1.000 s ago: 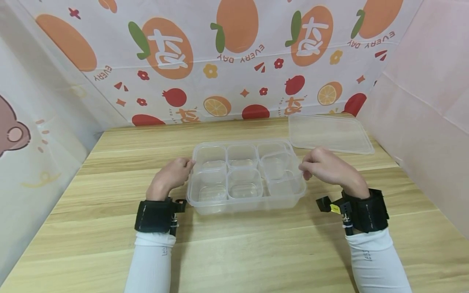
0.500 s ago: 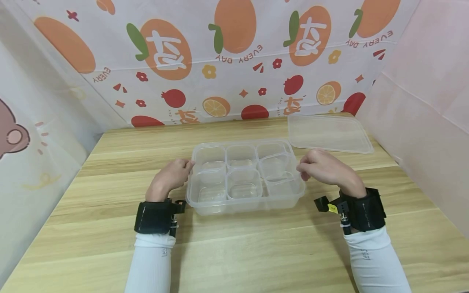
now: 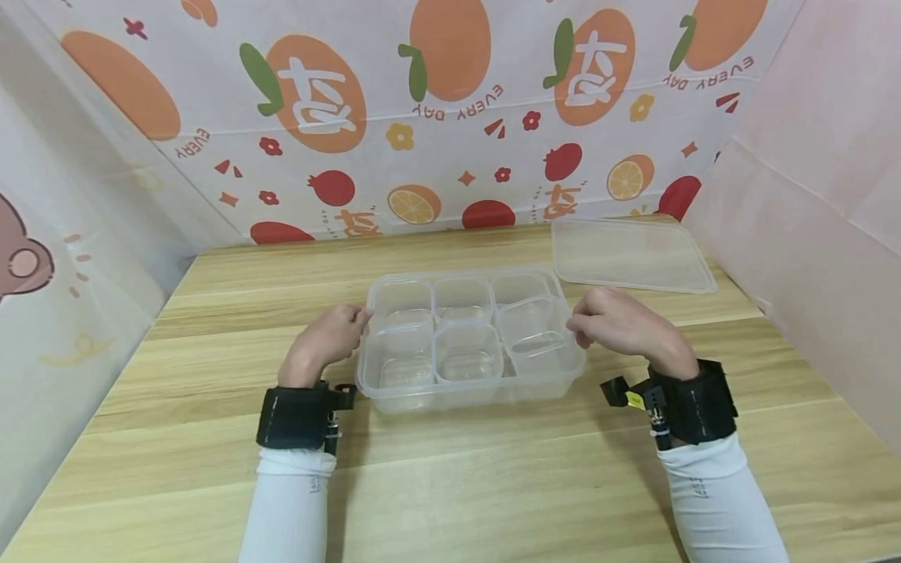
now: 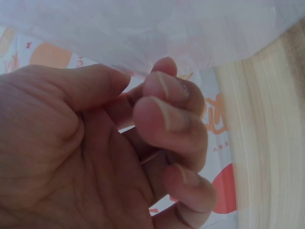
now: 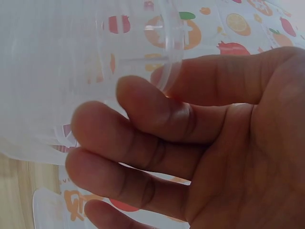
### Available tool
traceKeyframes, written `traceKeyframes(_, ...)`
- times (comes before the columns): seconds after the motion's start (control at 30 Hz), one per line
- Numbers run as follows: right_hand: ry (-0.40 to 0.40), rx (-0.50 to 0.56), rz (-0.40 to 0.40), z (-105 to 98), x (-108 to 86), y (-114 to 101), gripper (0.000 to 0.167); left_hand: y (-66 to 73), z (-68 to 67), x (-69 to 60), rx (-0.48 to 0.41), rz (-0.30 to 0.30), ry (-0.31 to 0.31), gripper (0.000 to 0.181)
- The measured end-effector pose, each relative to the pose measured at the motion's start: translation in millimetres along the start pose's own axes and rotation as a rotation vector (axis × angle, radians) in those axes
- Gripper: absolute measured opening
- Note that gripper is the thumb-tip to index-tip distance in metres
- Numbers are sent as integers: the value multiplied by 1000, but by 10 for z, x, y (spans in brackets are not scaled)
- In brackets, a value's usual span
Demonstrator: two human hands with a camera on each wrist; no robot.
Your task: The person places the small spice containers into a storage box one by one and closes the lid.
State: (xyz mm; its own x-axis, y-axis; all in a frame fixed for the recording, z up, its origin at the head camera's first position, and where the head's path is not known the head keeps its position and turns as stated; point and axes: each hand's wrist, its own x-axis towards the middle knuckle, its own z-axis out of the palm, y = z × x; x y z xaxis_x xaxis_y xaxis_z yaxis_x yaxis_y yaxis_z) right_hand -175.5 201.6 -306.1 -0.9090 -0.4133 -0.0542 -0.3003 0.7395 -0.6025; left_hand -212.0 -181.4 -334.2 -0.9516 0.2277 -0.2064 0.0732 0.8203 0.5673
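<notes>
A clear plastic box (image 3: pixel 450 393) stands on the table, with several small clear square cups (image 3: pixel 469 352) inside it. At its front right, one cup (image 3: pixel 545 361) sits tilted, out of line with the others. My left hand (image 3: pixel 327 344) pinches the box's left rim between thumb and curled fingers; the left wrist view shows the box wall (image 4: pixel 157 33) just above the fingertips. On the opposite side, my right hand (image 3: pixel 619 322) grips the right rim, its thumb and index finger about the edge (image 5: pixel 174 52) in the right wrist view.
A flat clear lid (image 3: pixel 633 254) lies at the back right of the wooden table (image 3: pixel 464 485). Behind stands a fruit-printed cloth (image 3: pixel 436 156), and pale cloth walls close off the left (image 3: pixel 105 234) and right (image 3: pixel 809 195) sides.
Both hands keep their hold on the box's rim. At the front right, the tilted cup has shifted slightly and shows its edges at a different slant. The head view has drifted a little.
</notes>
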Motion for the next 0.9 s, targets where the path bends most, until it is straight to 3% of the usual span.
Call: traceKeyframes(0.9, -32, -22, -12, 28, 51, -2, 36, -20, -16, 7, 0, 4, 4, 40)
